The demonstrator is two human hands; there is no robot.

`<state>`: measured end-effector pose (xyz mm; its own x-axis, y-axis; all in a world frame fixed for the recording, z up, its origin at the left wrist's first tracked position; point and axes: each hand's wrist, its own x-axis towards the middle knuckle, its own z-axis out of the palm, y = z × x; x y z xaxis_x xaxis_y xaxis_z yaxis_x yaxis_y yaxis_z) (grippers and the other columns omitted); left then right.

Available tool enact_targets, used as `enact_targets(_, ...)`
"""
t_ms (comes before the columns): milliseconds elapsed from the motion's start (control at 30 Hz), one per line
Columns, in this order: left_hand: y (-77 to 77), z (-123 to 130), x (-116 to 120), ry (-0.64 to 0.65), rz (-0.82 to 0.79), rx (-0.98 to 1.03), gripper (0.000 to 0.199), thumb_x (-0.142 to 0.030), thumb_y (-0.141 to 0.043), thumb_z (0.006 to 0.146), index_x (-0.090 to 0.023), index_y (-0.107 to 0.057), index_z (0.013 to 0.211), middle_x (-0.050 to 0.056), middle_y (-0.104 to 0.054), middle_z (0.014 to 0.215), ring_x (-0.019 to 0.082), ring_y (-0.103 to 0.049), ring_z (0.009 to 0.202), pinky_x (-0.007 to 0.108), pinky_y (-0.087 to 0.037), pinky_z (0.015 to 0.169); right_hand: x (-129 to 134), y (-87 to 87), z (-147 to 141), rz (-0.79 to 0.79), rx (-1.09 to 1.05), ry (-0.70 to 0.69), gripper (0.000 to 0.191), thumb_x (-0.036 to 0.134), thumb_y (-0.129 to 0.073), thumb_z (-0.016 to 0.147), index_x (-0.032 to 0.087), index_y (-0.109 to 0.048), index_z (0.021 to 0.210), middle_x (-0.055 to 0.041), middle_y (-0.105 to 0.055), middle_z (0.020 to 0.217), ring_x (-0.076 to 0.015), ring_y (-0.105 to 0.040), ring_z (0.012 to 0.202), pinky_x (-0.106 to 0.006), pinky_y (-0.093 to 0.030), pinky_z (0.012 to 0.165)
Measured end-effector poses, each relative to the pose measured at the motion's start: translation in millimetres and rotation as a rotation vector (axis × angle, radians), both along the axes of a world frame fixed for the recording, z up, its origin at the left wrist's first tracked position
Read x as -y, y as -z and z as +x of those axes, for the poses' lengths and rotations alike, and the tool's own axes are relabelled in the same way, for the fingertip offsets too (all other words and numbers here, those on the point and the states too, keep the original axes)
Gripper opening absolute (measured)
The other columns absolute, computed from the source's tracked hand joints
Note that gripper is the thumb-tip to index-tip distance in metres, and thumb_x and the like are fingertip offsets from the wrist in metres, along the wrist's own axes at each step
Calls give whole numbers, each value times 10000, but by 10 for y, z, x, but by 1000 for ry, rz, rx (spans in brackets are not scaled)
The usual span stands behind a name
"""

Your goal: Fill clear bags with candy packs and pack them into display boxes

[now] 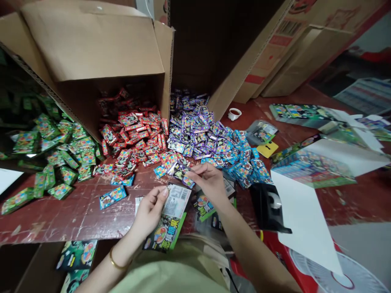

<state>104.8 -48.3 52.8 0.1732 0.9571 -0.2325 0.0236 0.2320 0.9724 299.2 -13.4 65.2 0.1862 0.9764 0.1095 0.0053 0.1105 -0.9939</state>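
My right hand pinches one purple packet, its long axis running ten to four o'clock; my left hand grips one barcoded pouch.

Pouch: black, green edge, multicoloured lettering. Small packet: purple and black, multicoloured print. Green pile, red pile, purple pile, blue pile: all with multicoloured print. Table: dark red, pale scuffs. Box: tan. Bracelet: gold. Card: yellow, black mark.

Fine print on the pouch at the hands is too small to read; right of them, the picture's bottom edge crops a white grille.
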Motion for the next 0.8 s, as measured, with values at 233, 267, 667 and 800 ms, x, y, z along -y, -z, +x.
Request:
enact_targets(233, -57, -111, 11, 302, 78, -112, 358, -469, -526, 901, -178, -716, 985, 49, -704, 823, 175, -599, 722, 249, -448, 635, 60, -319, 512, -64, 395, -795, 518, 290, -679, 829, 293, -541, 1328, 44, -576, 755, -101, -504, 606, -226, -436, 562)
enact_targets(267, -58, -112, 21, 336, 79, -127, 364, -468, -515, 909, -177, -713, 1003, 47, -704, 829, 173, -595, 721, 244, -441, 623, 62, -358, 522, -59, 425, -823, 458, 293, -688, 822, 271, -589, 1268, 43, -575, 737, -97, -497, 589, -219, -423, 541)
enact_targets(667, 15, -45, -7, -41, 69, -63, 442, -567, -536, 864, -154, -680, 928, 27, -676, 759, 161, -577, 684, 243, -449, 632, 148, -111, 113, 166, 389, -223, 149, 299, -803, 719, 208, -702, 780, -54, -660, 954, -199, -633, 930, -366, -499, 863)
enact_targets(800, 86, -166, 43, -85, -26, 35, 438, -588, -608, 809, -159, -670, 872, 10, -672, 721, 144, -568, 648, 231, -446, 617, 41, -107, 103, 95, 395, -473, 123, 336, -732, 796, 214, -742, 784, -73, -592, 1085, -200, -601, 1031, -394, -482, 928)
